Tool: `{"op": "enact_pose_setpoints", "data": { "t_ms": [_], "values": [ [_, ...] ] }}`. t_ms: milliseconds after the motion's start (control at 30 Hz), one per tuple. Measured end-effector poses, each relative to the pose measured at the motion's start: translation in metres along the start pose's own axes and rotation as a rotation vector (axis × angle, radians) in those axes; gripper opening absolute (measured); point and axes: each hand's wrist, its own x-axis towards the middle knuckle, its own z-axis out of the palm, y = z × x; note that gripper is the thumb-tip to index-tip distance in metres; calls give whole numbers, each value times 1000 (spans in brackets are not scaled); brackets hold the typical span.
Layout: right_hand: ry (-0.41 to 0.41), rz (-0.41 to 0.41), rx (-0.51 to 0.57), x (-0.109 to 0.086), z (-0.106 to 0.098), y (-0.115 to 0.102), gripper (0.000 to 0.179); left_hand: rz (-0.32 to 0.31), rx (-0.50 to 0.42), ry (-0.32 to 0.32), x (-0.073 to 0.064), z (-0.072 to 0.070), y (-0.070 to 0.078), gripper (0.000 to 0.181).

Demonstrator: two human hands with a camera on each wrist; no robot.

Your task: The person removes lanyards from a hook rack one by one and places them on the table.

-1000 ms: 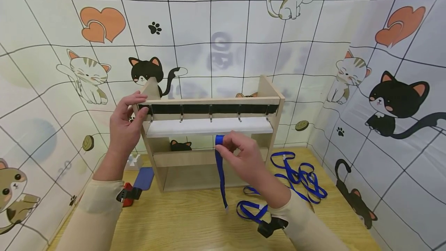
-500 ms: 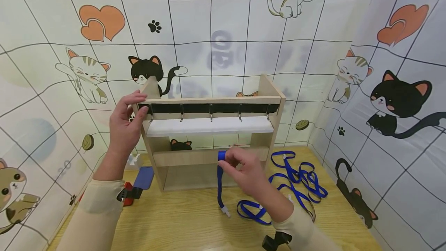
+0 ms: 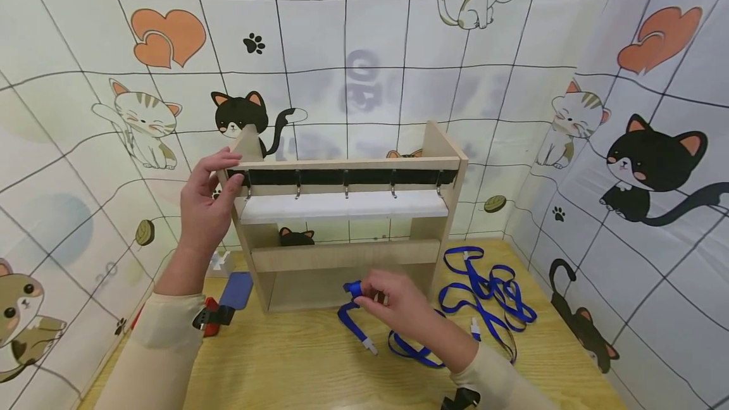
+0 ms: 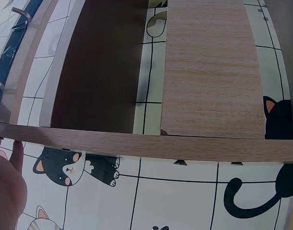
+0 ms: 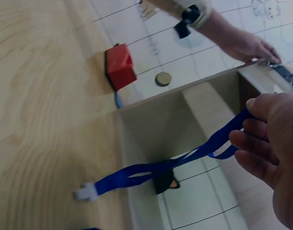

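Note:
My left hand (image 3: pixel 206 201) grips the upper left side of a small wooden shelf (image 3: pixel 347 255), thumb on the front. Across the shelf's top front runs a black strip (image 3: pixel 321 177) with several metal hooks, above a white board (image 3: pixel 344 207). In front of the shelf's lower part, my right hand (image 3: pixel 401 305) pinches a blue lanyard (image 3: pixel 354 329) between thumb and fingers. The strap's lower end, with a white clip (image 3: pixel 370 347), lies at the tabletop. In the right wrist view the lanyard (image 5: pixel 118 178) stretches from the fingertips toward the table.
More blue lanyards (image 3: pixel 490 290) lie tangled on the wooden table (image 3: pixel 273 366) right of the shelf. On the left are a red object (image 3: pixel 211 318), a blue card-like piece (image 3: pixel 236 290) and a white block (image 3: pixel 219 263). Cat-printed sheets (image 3: pixel 364 37) surround the table.
My right hand has moved down from the white board's level to the shelf's lower part, and the lanyard has sunk and bent toward the table. The left hand stays on the shelf.

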Motion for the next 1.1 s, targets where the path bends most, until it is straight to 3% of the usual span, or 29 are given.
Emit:
{"op": "enact_pose_setpoints", "data": {
  "t_ms": [333, 567, 800, 1100],
  "values": [
    [-98, 77, 38, -23, 13, 21, 12, -14, -2, -1, 1, 1, -1, 29],
    [-151, 38, 44, -31, 20, 27, 14, -7, 1, 2, 1, 1, 1, 28],
    [-261, 172, 73, -37, 25, 29, 4, -21, -2, 2, 1, 1, 1, 28],
    [-281, 259, 63, -45, 34, 47, 4, -18, -6, -1, 0, 1, 2, 28]
  ]
}}
